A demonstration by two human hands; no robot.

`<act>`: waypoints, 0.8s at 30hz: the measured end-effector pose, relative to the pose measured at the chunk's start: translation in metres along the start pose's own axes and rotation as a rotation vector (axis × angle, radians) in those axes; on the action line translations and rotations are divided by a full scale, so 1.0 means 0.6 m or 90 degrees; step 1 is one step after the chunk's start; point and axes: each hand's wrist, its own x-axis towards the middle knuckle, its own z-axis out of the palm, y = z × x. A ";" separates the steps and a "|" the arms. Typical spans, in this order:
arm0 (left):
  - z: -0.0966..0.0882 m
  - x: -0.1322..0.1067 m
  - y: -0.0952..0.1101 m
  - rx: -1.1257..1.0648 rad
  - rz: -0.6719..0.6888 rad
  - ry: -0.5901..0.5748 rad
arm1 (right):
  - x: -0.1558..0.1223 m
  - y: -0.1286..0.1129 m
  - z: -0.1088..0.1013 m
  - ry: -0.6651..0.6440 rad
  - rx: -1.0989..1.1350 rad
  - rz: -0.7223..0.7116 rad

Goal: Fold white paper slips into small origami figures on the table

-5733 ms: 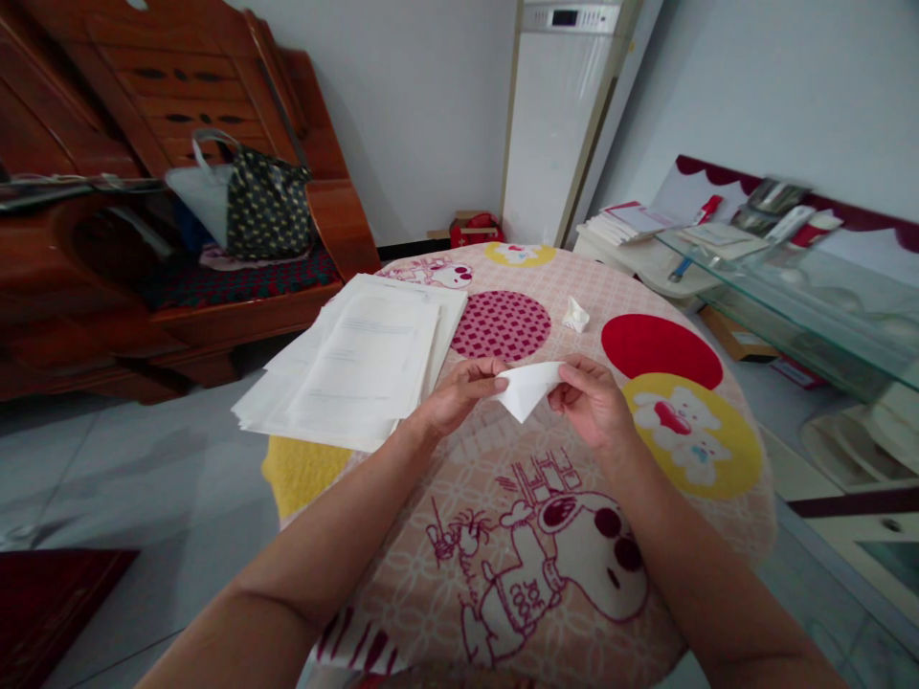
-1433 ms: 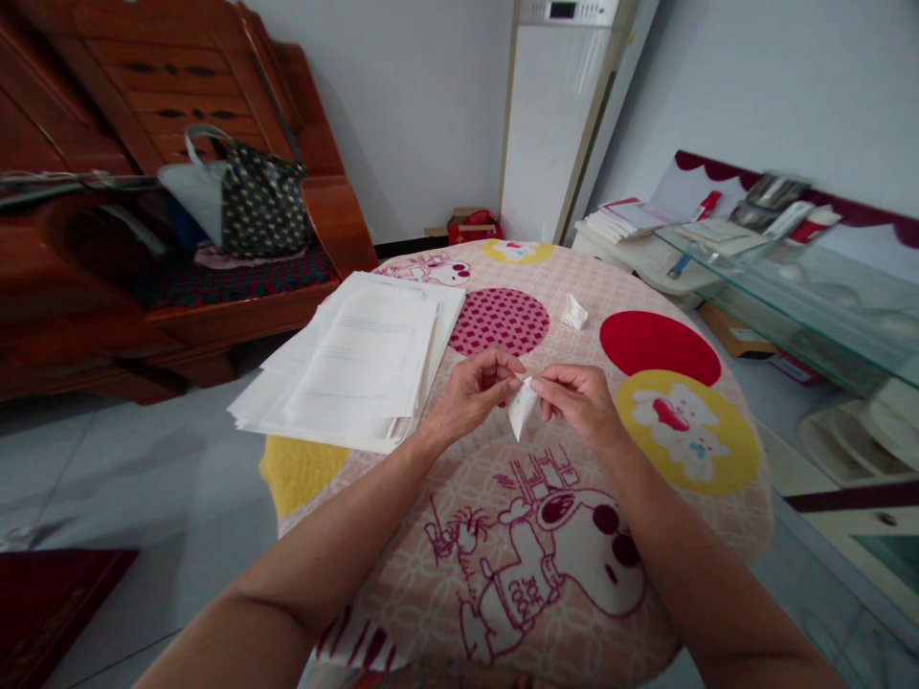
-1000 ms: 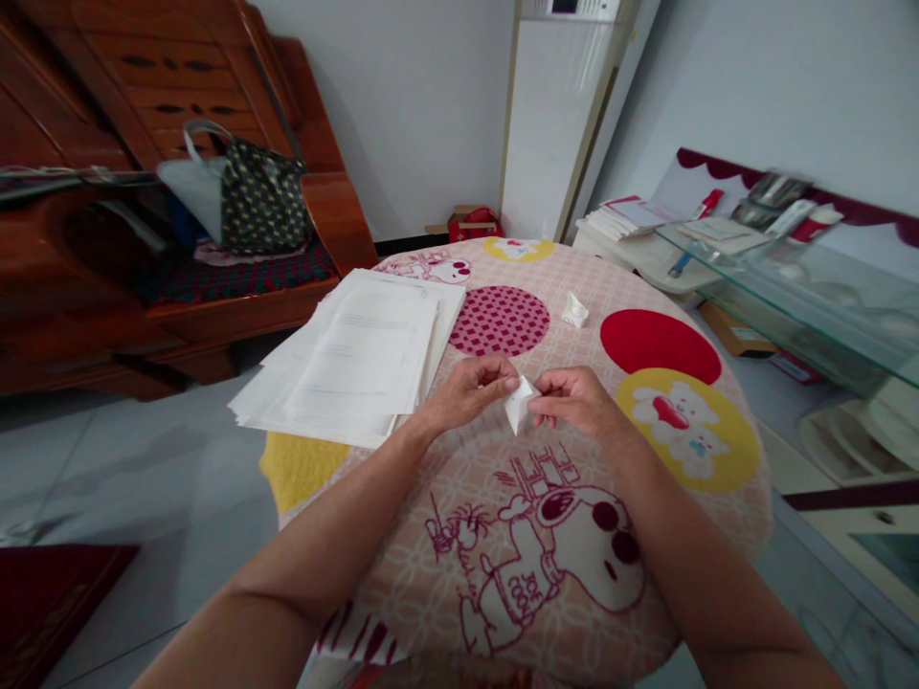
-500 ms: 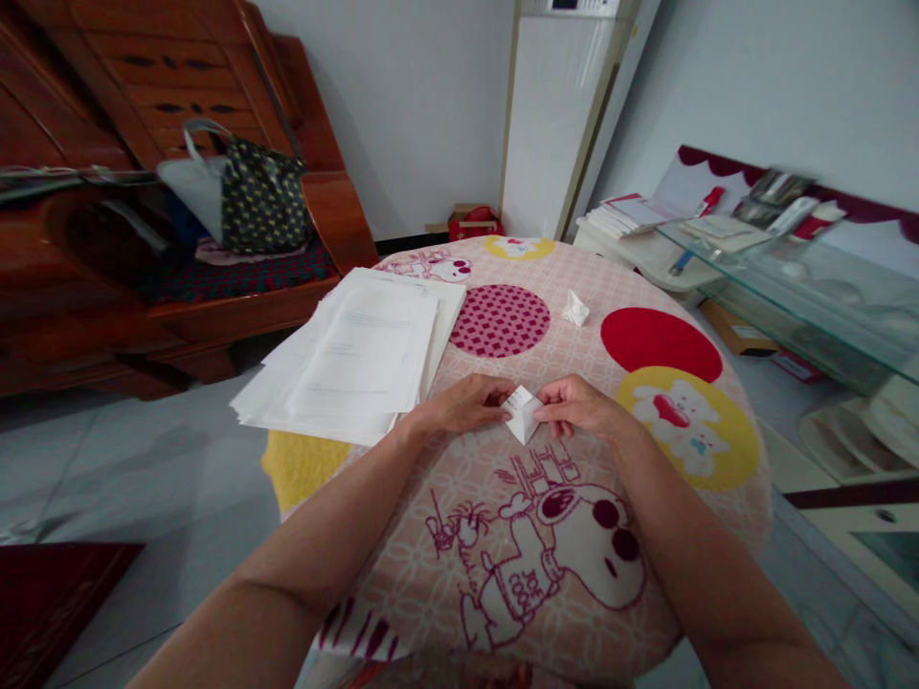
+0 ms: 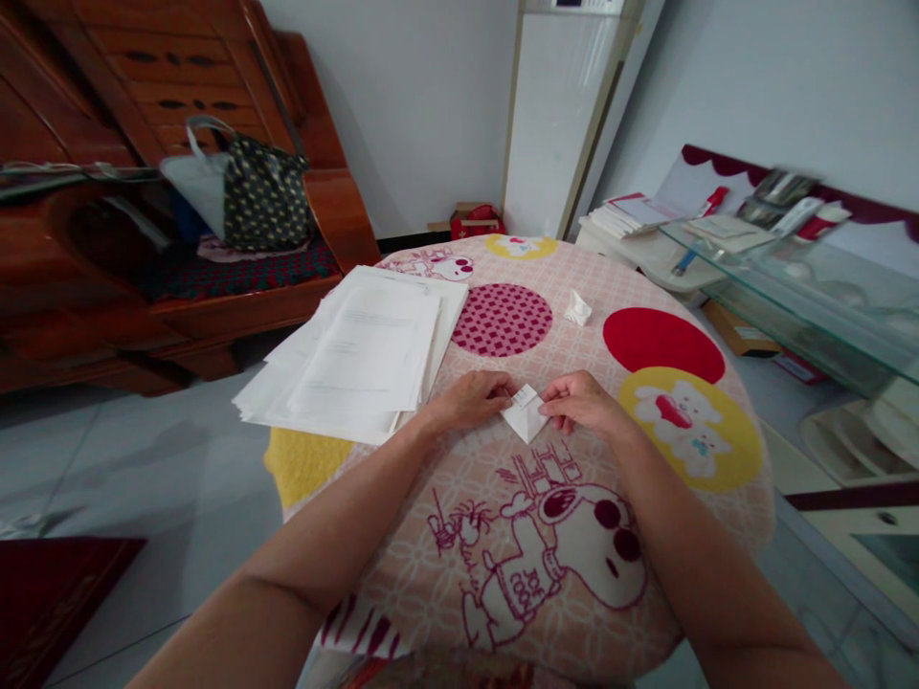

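Observation:
Between my two hands is a small square of folded white paper [image 5: 527,421], turned so that one corner points toward me. Some print shows near its upper corner. My left hand [image 5: 474,397] pinches its left edge between thumb and fingers. On the opposite side, my right hand [image 5: 580,402] grips the right edge with thumb and forefinger, its other fingers curled below. Farther back on the table lies another small folded white paper piece [image 5: 577,308], apart from both hands.
A stack of printed sheets [image 5: 359,354] lies at the left of the round table, which has a patterned cloth [image 5: 445,478]. At the right stands a glass-topped shelf [image 5: 790,277] with papers and cups. A wooden sofa [image 5: 345,230] holding a dotted bag [image 5: 265,196] is at the left.
The folded paper looks flatter and wider now, its front face spread out. My right hand has shifted very slightly; both hands keep hold of the edges.

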 end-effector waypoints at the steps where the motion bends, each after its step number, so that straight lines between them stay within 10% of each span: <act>1: -0.002 -0.001 -0.001 -0.008 0.007 -0.010 | 0.000 0.000 0.000 -0.001 -0.002 0.001; 14: 0.022 0.004 0.037 0.188 -0.161 0.053 | 0.002 -0.012 0.024 0.088 -0.083 0.053; 24: 0.021 0.002 0.036 0.191 -0.135 0.043 | -0.001 -0.013 0.025 0.092 -0.100 0.038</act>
